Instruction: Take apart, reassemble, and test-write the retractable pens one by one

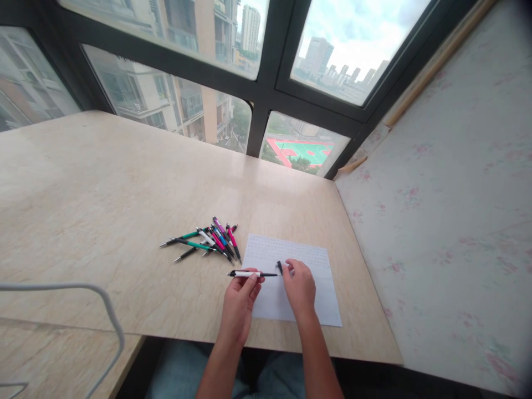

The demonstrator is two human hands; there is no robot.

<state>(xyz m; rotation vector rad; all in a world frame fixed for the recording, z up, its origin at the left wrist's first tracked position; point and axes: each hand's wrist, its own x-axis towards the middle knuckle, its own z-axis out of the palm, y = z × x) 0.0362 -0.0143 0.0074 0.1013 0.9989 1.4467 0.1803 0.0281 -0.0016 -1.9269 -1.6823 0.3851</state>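
Note:
My left hand (241, 299) holds a white pen with black ends (249, 274) level above the left edge of a written sheet of paper (324, 288). The pen's thin dark tip points right. My right hand (300, 288) pinches a small black piece (280, 267), apparently the pen's tip part, just off that end. Both hands hover over the paper near the table's front edge.
A loose pile of several coloured pens (210, 239) lies on the beige marble-look table (103, 210) left of the paper. A white wire frame (108, 310) stands at the front left. Windows run along the back; a wall (449, 221) closes the right side.

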